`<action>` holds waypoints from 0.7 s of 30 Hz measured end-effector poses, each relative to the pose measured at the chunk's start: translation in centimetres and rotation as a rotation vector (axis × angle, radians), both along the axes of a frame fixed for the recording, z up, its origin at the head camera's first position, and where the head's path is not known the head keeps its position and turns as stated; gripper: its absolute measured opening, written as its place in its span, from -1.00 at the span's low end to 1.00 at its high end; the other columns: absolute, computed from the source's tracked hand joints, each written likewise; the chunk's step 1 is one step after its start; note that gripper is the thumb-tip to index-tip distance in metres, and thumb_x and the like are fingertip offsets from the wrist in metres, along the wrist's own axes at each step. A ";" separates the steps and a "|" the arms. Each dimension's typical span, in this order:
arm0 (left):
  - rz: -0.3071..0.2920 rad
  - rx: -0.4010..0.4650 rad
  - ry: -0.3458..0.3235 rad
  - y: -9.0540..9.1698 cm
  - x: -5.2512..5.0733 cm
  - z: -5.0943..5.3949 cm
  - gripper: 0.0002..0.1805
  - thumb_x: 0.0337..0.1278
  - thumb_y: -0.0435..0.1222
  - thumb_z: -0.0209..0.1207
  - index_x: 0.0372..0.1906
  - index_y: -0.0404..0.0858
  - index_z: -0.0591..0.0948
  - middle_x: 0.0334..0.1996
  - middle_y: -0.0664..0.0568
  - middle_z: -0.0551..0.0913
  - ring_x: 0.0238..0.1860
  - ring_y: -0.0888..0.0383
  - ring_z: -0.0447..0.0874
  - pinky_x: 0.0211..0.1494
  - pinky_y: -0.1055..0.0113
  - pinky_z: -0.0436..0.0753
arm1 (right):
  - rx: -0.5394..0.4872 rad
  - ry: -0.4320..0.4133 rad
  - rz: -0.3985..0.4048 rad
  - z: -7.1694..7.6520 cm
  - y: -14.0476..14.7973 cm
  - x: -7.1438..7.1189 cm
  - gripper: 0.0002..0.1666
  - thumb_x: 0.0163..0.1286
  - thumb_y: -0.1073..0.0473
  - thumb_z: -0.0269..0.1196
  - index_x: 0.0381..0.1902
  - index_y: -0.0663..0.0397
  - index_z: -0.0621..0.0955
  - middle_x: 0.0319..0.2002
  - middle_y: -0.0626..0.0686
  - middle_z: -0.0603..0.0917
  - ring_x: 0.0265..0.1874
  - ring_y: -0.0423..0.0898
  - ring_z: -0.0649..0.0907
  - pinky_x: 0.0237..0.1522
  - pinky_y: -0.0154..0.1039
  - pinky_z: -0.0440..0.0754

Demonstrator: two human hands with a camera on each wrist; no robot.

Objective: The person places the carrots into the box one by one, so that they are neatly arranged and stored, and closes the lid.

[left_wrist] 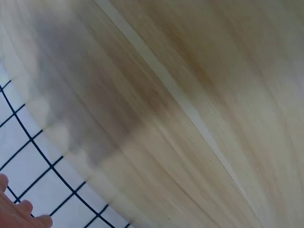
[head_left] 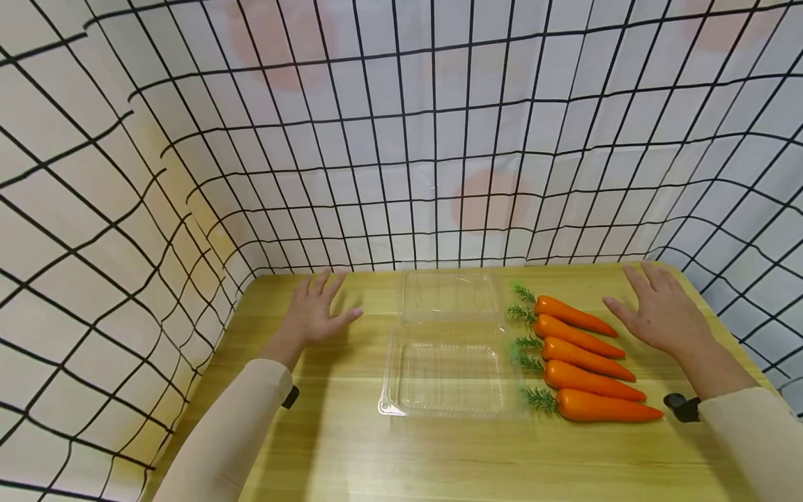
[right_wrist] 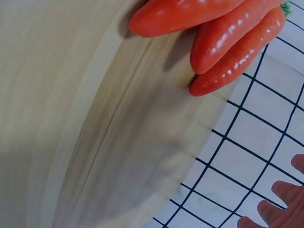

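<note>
A clear plastic container (head_left: pixel 452 376) lies with its lid (head_left: pixel 448 296) folded back at mid-table. To its right, several orange carrots (head_left: pixel 608 406) with green tops lie in a column, tips pointing right; some tips show in the right wrist view as carrots (right_wrist: pixel 232 35). The left hand (head_left: pixel 314 314), fingers spread and holding nothing, is left of the container; its fingertips (left_wrist: pixel 23 207) show at the lower left of the left wrist view. The right hand (head_left: pixel 668 314) is just right of the carrots, fingers spread and empty, with fingers (right_wrist: pixel 278 202) in the right wrist view's corner.
Black wire grid (head_left: pixel 433 188) stands along the back and both sides of the wooden table (head_left: pixel 376 460), with pale sheeting behind it. Dark bands with small devices (head_left: pixel 682 408) sit at the wrists. Shadows of the arms fall on the wood.
</note>
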State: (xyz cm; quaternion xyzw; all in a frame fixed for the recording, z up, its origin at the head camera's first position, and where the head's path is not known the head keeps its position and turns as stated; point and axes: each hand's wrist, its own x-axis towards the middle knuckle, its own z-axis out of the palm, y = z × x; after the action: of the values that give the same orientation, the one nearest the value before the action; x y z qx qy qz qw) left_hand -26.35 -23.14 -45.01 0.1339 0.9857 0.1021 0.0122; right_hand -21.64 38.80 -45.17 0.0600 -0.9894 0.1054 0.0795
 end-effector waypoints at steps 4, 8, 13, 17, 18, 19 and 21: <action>-0.025 0.037 0.014 0.5 0.1 0.0 0.02 0.26 0.50 -0.17 0.67 0.20 -0.18 0.67 -0.08 -0.03 0.62 -0.38 -0.12 0.61 -0.36 0.02 | -0.047 -0.039 -0.016 0.5 -0.4 0.2 0.04 0.56 -0.37 -0.04 0.64 0.23 -0.03 0.56 0.52 -0.02 0.50 0.55 0.03 0.35 0.58 0.08; -0.038 0.084 -0.013 1.4 0.4 -0.1 -0.01 0.25 0.51 -0.18 0.65 0.28 -0.19 0.65 -0.03 0.09 0.60 -0.39 -0.01 0.53 -0.42 0.16 | -0.081 -0.063 -0.025 1.0 -0.9 0.5 0.04 0.56 -0.38 -0.05 0.65 0.17 -0.06 0.58 0.48 -0.02 0.47 0.56 0.08 0.29 0.62 0.12; -0.060 0.127 -0.051 2.4 1.0 -0.2 -0.04 0.25 0.51 -0.18 0.63 0.37 -0.24 0.64 0.02 0.15 0.58 -0.33 0.09 0.50 -0.40 0.25 | -0.114 -0.071 -0.031 1.5 -1.6 1.0 0.03 0.55 -0.38 -0.05 0.66 0.12 -0.05 0.58 0.46 0.02 0.45 0.57 0.11 0.26 0.64 0.13; -0.071 0.151 -0.045 3.0 1.4 -0.4 -0.06 0.32 0.43 -0.12 0.64 0.33 -0.24 0.63 0.03 0.16 0.56 -0.30 0.16 0.50 -0.38 0.27 | -0.135 -0.078 -0.035 1.7 -2.0 1.3 0.01 0.55 -0.38 -0.05 0.67 0.05 -0.05 0.57 0.47 0.06 0.43 0.58 0.13 0.23 0.65 0.15; -0.072 0.159 -0.045 3.1 1.5 -0.5 -0.07 0.33 0.42 -0.11 0.64 0.33 -0.23 0.62 0.04 0.17 0.56 -0.29 0.18 0.49 -0.37 0.28 | -0.139 -0.077 -0.035 1.8 -2.1 1.4 0.00 0.55 -0.39 -0.05 0.67 0.03 -0.04 0.56 0.47 0.07 0.43 0.58 0.14 0.23 0.65 0.16; -0.073 0.171 -0.048 3.2 1.6 -0.5 -0.07 0.34 0.40 -0.10 0.64 0.33 -0.23 0.62 0.04 0.19 0.55 -0.27 0.20 0.49 -0.37 0.30 | -0.143 -0.078 -0.033 1.8 -2.2 1.4 0.00 0.55 -0.39 -0.04 0.67 0.02 -0.04 0.56 0.47 0.09 0.43 0.57 0.15 0.22 0.65 0.16; -0.079 0.203 -0.055 3.3 1.8 -0.6 -0.08 0.35 0.38 -0.08 0.64 0.32 -0.22 0.58 0.01 0.27 0.53 -0.25 0.25 0.47 -0.36 0.33 | -0.153 -0.083 -0.025 1.9 -2.4 1.7 -0.01 0.55 -0.38 -0.04 0.68 -0.01 -0.05 0.55 0.48 0.10 0.43 0.57 0.15 0.21 0.65 0.17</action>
State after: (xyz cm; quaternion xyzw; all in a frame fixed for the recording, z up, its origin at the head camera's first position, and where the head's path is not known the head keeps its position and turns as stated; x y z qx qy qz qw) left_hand -24.58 -19.82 -45.60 0.1703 0.9635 0.2043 0.0295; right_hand -19.98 36.40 -43.27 0.0369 -0.9816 0.1823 0.0439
